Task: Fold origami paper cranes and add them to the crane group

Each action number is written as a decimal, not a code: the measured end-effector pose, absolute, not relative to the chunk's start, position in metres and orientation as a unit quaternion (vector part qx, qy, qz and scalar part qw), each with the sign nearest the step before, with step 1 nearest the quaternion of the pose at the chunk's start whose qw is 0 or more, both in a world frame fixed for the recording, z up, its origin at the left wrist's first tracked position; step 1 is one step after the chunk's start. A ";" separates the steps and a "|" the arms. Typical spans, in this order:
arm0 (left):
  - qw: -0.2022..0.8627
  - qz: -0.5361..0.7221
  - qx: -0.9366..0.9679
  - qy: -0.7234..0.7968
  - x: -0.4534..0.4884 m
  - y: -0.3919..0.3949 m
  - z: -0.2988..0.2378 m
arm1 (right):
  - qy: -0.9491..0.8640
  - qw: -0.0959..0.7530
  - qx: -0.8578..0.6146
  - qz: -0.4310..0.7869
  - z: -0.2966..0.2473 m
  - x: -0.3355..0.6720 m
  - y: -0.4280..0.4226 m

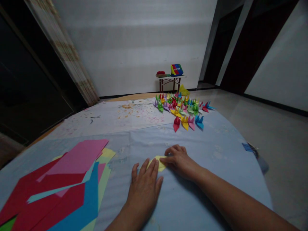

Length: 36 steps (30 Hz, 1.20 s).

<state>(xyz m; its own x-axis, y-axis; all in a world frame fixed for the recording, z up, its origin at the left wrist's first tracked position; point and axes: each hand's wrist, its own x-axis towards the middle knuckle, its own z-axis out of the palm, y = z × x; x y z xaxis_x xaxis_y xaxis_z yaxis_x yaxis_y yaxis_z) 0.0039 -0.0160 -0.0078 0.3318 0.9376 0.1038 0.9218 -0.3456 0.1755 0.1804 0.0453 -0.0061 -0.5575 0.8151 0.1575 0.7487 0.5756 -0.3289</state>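
A small folded yellow paper (pixel 159 162) lies on the light blue cloth (pixel 211 154) in front of me. My left hand (pixel 144 186) rests flat on the cloth, fingers stretched out, its fingertips pressing the paper's left edge. My right hand (pixel 179 160) comes in from the right with its fingers curled down, pinching or pressing the paper's right side. Most of the paper is hidden under the two hands.
A loose stack of coloured sheets (pixel 62 186), pink, red, blue and yellow, lies at the left. Many folded paper cranes (pixel 183 110) stand at the far side of the cloth. A small table (pixel 170 80) with a colourful box stands by the wall. Bare floor lies to the right.
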 end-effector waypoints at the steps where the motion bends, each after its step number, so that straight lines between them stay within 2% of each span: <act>1: 0.041 0.095 0.815 0.570 0.004 -0.015 -0.009 | -0.874 0.149 -0.447 0.115 -0.006 0.181 0.046; 6: 0.040 0.091 0.815 0.571 0.007 -0.014 -0.010 | -0.871 0.160 -0.446 0.129 -0.009 0.184 0.049; 12: 0.043 0.132 0.810 0.570 0.007 -0.009 -0.008 | -0.850 0.212 -0.462 0.135 -0.011 0.190 0.053; 22: 0.054 0.225 0.802 0.550 -0.001 0.001 -0.017 | -0.866 0.187 -0.440 0.149 -0.006 0.184 0.051; 36: 0.054 0.267 0.783 0.560 -0.002 0.007 -0.020 | -0.820 0.268 -0.414 0.290 -0.017 0.182 0.054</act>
<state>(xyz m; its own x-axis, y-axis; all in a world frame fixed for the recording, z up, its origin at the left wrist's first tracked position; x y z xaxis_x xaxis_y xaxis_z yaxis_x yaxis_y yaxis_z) -0.0016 0.0067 -0.0198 0.2309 0.9047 0.3580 0.8470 -0.3680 0.3837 0.1818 0.0540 -0.0167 -0.5138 0.8344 0.1996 0.5243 0.4896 -0.6968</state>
